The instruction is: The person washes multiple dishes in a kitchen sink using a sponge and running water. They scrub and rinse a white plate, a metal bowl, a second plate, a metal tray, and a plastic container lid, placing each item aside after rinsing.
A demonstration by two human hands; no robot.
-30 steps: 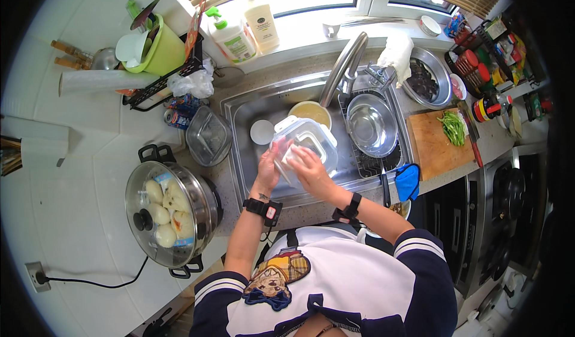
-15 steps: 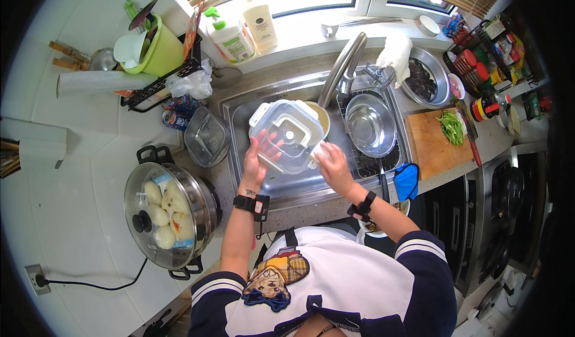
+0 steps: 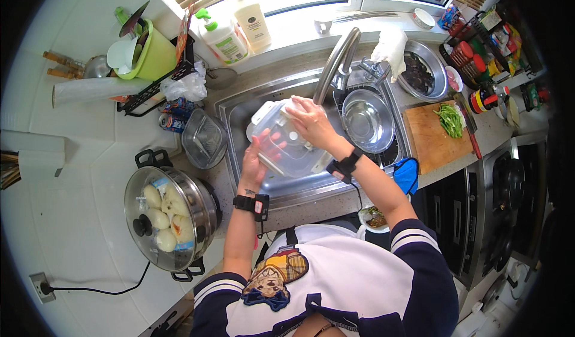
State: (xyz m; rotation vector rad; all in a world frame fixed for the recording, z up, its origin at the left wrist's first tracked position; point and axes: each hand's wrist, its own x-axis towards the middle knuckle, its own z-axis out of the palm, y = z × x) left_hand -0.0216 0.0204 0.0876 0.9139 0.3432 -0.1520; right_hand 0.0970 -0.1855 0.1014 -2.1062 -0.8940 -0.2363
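A clear plastic food container lid (image 3: 284,148) with white edge clips is held tilted over the sink (image 3: 239,118). My left hand (image 3: 256,160) grips its left side, and the fingers show through the plastic. My right hand (image 3: 312,124) reaches across the lid, its fingers bent over the far edge by a white clip. Whether anything else is under those fingers is hidden. Right of the lid, a round glass bowl (image 3: 366,121) sits on a dark rack in the sink. The faucet (image 3: 336,67) arches down just beyond my right hand.
Left of the sink lie a clear container (image 3: 205,138) and a steamer pot (image 3: 171,214) with pale buns under its lid. At right are a cutting board (image 3: 428,145) with cut greens, a knife (image 3: 475,142), a metal bowl (image 3: 422,76) of dark food and a blue cloth (image 3: 406,176).
My right hand has moved from the lid's near right corner up and left to its far edge. My left hand keeps its grip. The view has shifted slightly.
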